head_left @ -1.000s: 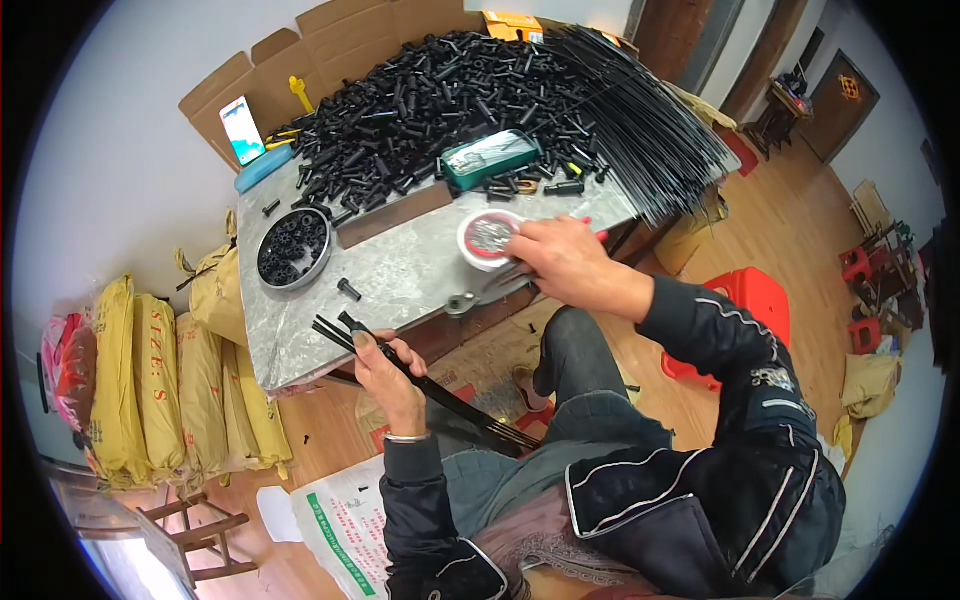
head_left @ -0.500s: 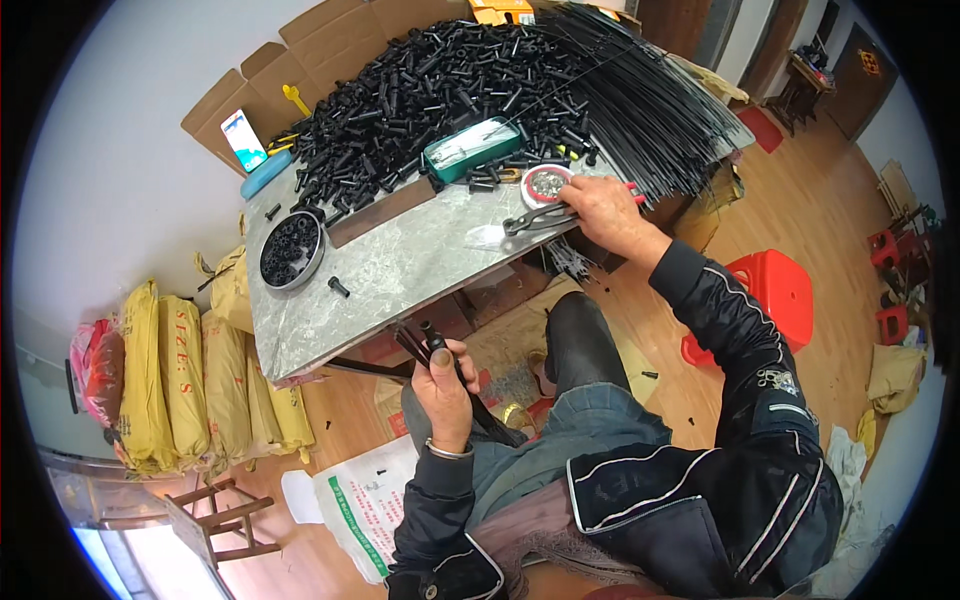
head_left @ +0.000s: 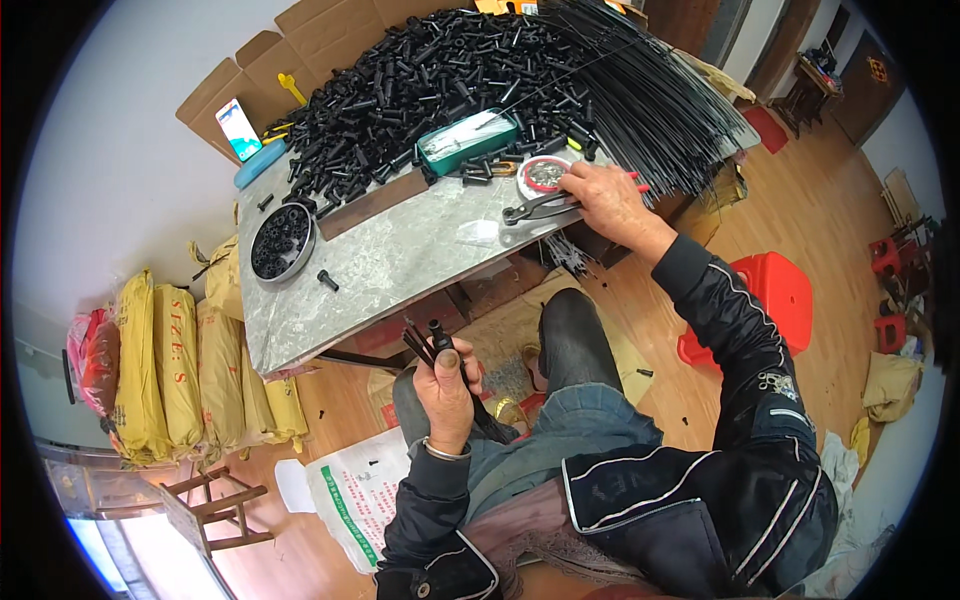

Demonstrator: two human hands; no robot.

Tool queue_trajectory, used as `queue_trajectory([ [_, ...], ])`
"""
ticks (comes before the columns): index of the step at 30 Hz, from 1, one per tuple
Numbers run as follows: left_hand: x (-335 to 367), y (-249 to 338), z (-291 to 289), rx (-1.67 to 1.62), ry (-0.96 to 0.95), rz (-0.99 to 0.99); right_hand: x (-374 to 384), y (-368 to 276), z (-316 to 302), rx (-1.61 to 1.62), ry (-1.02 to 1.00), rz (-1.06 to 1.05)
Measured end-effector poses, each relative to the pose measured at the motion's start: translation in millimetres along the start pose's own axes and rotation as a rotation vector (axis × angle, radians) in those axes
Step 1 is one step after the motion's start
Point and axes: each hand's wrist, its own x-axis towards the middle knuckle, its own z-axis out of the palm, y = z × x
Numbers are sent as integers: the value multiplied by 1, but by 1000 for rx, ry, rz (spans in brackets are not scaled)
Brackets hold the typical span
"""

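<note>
While the left hand (head_left: 446, 398) grips thin black rods (head_left: 417, 346), the right hand (head_left: 608, 202) holds red-handled dark metal pliers (head_left: 520, 213) beside a round white-and-red tub (head_left: 525, 187).

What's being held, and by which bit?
The left grip holds black rods near their top ends; the right grip holds pliers by the handles.

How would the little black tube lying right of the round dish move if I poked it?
The black tube would probably roll, since its body looks round. One end looks wider, so it may curve instead of going straight. It's small, so likely light.
</note>
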Motion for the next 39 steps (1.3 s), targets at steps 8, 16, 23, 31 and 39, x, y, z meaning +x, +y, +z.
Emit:
queue_trajectory([
  [8,-1,1,-1,-11,-4,3,1,8,-4,48,6,77],
  [16,-3,3,3,3,-8,-8,39,18,9,34,-10,213],
  [23,-3,5,-3,11,47,4,54,14,16,1,-193,264],
  [31,0,17,-2,-45,35,5,61,11,20,-5,-123,245],
  [39,-5,35,3,-70,-30,10,64,13,5,212,-74,369],
])
